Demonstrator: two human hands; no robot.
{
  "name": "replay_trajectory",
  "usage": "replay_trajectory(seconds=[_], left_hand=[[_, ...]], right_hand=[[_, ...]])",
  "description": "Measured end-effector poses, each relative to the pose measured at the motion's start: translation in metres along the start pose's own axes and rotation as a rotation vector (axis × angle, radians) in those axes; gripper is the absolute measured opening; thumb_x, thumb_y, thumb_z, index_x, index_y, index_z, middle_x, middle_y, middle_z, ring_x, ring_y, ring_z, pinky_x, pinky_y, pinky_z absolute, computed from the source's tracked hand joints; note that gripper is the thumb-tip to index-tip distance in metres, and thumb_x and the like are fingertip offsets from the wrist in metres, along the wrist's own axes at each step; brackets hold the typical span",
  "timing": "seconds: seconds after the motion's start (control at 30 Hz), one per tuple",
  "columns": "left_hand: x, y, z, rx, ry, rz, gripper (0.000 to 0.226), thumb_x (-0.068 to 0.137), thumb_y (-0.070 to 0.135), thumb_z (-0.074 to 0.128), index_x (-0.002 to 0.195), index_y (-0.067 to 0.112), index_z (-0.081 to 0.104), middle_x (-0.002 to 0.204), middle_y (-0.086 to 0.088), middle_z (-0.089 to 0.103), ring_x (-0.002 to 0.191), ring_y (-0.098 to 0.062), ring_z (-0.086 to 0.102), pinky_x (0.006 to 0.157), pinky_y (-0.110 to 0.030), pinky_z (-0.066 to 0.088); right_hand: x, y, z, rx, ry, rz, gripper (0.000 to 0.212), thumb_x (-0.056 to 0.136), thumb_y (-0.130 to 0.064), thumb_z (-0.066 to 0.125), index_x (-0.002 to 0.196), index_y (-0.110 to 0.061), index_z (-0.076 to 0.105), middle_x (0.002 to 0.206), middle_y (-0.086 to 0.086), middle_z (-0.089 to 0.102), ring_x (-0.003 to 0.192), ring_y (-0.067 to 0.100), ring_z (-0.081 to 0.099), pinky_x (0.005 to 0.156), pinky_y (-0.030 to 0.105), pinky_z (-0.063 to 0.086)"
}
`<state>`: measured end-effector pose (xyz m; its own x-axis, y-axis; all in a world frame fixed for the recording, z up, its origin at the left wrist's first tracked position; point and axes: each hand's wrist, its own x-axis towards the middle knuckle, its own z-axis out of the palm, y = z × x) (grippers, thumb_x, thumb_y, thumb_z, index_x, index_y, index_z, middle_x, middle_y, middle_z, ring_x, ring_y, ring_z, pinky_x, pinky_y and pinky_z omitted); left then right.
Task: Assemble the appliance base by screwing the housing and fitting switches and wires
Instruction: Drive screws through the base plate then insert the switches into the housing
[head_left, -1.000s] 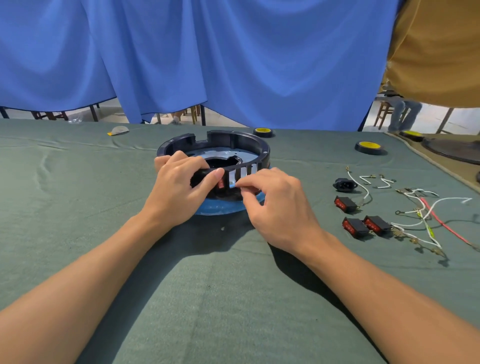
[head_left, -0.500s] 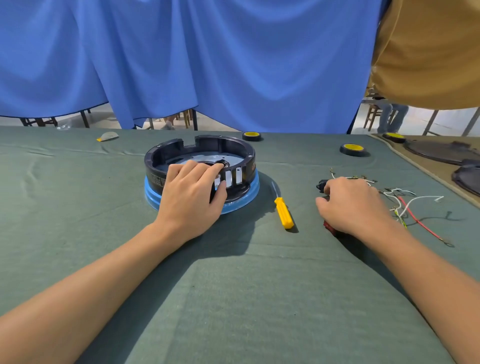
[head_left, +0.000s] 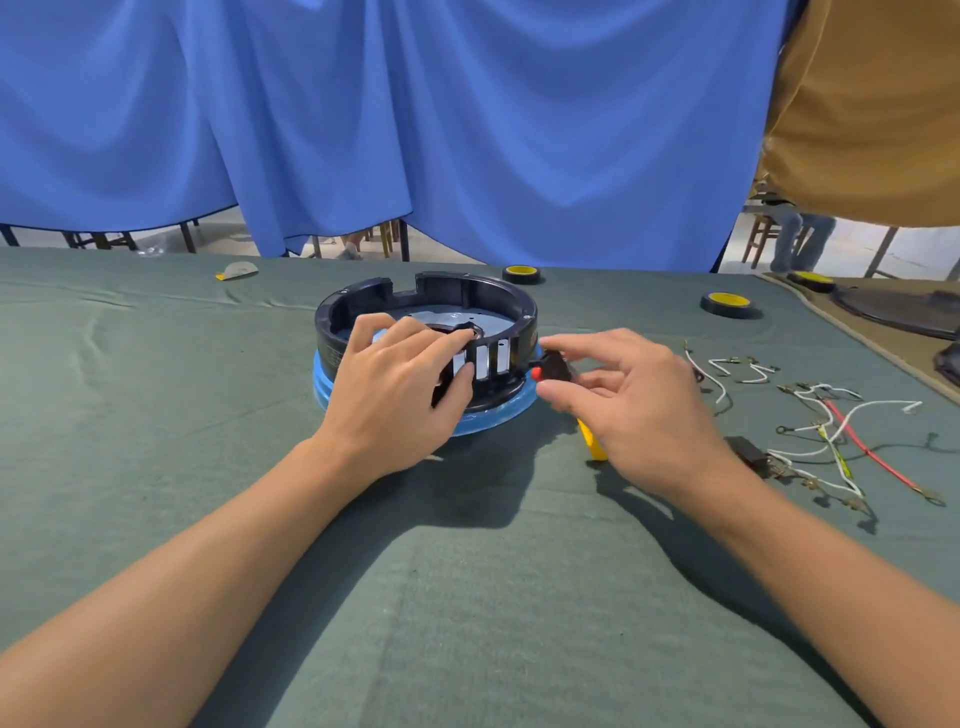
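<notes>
Bench (head_left: 467, 597): green cloth cover.
Screwdriver (head_left: 594, 446): yellow handle, lying under the right hand, idle.
Wires (head_left: 841, 431): loose, well to the right.
Right hand (head_left: 639, 410): thumb and fingertips pinch a black switch (head_left: 551, 365).
Left hand (head_left: 395, 395): fingers hooked over the wall of the housing (head_left: 431, 312), thumb outside, steadying it.
Key relation: switch just right of the housing's near wall, red end nearest it. The open slots (head_left: 491, 361) lie leftward, so the right hand is the nearer.
Tape rolls (head_left: 724, 301): beyond.
</notes>
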<state>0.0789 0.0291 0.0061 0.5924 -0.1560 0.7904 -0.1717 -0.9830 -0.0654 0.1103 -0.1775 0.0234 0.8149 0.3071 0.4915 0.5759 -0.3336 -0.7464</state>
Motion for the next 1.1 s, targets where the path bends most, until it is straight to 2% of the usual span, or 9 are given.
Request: replay_trajectory(seconds=[0.1,0.2,0.3,0.37,0.5,0.67,0.8,0.97,1.1], left_hand=[[-0.001,0.001,-0.004,0.027,-0.007,-0.031,0.033,0.092,0.031,0.054,0.109,0.009,0.072,0.085,0.000,0.074,0.085,-0.023,0.067,0.091,-0.037,0.033],[0.001,0.002,-0.005,-0.026,-0.013,-0.083,0.031,0.092,0.032,0.055,0.107,0.011,0.072,0.089,-0.001,0.075,0.087,-0.023,0.067,0.091,-0.037,0.033],[0.000,-0.007,-0.010,-0.076,-0.045,-0.082,0.039,0.094,0.037,0.048,0.104,0.011,0.074,0.093,-0.001,0.076,0.089,-0.022,0.066,0.089,-0.037,0.036],[-0.001,-0.015,-0.010,-0.122,-0.058,-0.078,0.038,0.096,0.036,0.046,0.101,0.013,0.075,0.093,0.001,0.075,0.088,-0.022,0.065,0.086,-0.037,0.037],[0.000,-0.020,-0.003,-0.229,-0.037,-0.141,0.040,0.099,0.032,0.042,0.083,0.012,0.073,0.072,0.003,0.069,0.072,-0.023,0.058,0.074,-0.034,0.032],[0.000,-0.020,0.001,-0.274,-0.013,-0.207,0.049,0.102,0.032,0.036,0.068,0.009,0.063,0.057,0.002,0.054,0.061,-0.020,0.048,0.069,-0.033,0.026],[-0.001,-0.019,0.002,-0.295,-0.004,-0.219,0.046,0.102,0.029,0.040,0.067,0.010,0.063,0.056,0.005,0.052,0.060,-0.019,0.048,0.068,-0.035,0.028],[-0.002,-0.015,-0.002,-0.351,0.022,-0.213,0.042,0.102,0.030,0.040,0.084,0.010,0.073,0.081,0.003,0.072,0.083,-0.017,0.065,0.076,-0.043,0.038],[-0.002,-0.015,0.000,-0.332,0.002,-0.223,0.045,0.102,0.032,0.040,0.076,0.010,0.070,0.066,0.002,0.063,0.070,-0.019,0.059,0.073,-0.039,0.034]], right_hand=[[0.007,-0.014,0.022,0.251,-0.035,0.050,0.023,0.090,-0.009,0.066,0.112,-0.018,0.068,0.094,0.001,0.070,0.073,0.013,0.073,0.079,0.030,0.059],[0.014,-0.022,0.043,0.323,0.024,0.024,0.023,0.096,-0.008,0.056,0.116,-0.017,0.064,0.087,-0.003,0.070,0.073,0.014,0.073,0.080,0.035,0.060],[0.013,-0.020,0.056,0.189,0.079,-0.107,0.031,0.098,-0.009,0.052,0.126,-0.019,0.060,0.089,-0.009,0.069,0.076,0.007,0.072,0.082,0.030,0.057],[0.011,-0.015,0.062,0.114,0.105,-0.213,0.030,0.098,-0.007,0.052,0.125,-0.015,0.061,0.095,-0.005,0.069,0.079,0.006,0.071,0.080,0.023,0.057],[0.006,-0.006,0.066,0.050,0.117,-0.384,0.027,0.096,-0.002,0.054,0.122,-0.006,0.062,0.108,0.005,0.064,0.085,0.007,0.070,0.077,0.011,0.052],[0.004,-0.002,0.066,-0.004,0.093,-0.441,0.027,0.095,-0.007,0.058,0.120,-0.012,0.063,0.111,-0.001,0.061,0.089,0.005,0.066,0.082,0.013,0.051],[0.001,0.001,0.067,-0.114,0.141,-0.443,0.026,0.091,-0.011,0.061,0.117,-0.012,0.065,0.102,-0.004,0.068,0.087,0.002,0.060,0.083,0.004,0.042],[0.000,0.001,0.065,-0.138,0.126,-0.443,0.026,0.089,-0.007,0.066,0.114,-0.011,0.067,0.102,-0.002,0.069,0.089,0.004,0.061,0.084,0.006,0.044],[0.000,0.003,0.064,-0.165,0.126,-0.467,0.026,0.087,-0.004,0.067,0.113,-0.008,0.069,0.101,0.000,0.065,0.090,0.007,0.061,0.085,0.015,0.049]])
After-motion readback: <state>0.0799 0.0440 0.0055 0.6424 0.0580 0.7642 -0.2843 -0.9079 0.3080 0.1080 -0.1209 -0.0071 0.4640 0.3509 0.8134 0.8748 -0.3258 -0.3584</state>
